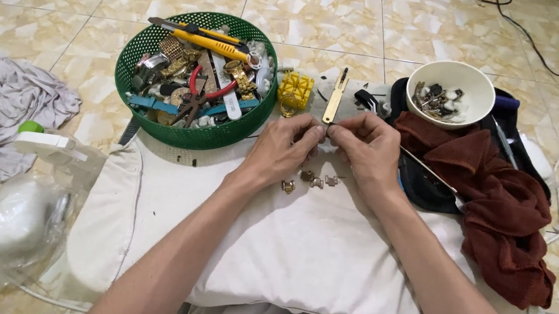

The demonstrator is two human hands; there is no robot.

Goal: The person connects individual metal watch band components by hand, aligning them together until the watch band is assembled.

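My left hand (282, 148) and my right hand (366, 145) meet above a white pillow (298, 247), their fingertips pinched together on a small metal piece (326, 130) too tiny to make out. Just below the hands, several small gold and silver watch-band links (313, 181) lie loose on the pillow. A gold-handled tool (334, 95) rests beyond my fingers, next to a yellow plastic block (295, 88).
A green round basket (189, 135) with watch parts, red pliers and a yellow utility knife stands at back left. At back right, a white bowl (471, 114) holds small parts beside a dark red cloth (494, 198). Grey cloth (5, 100), a clear plastic bag (7, 219) and cables (542, 52) lie on the tiled floor.
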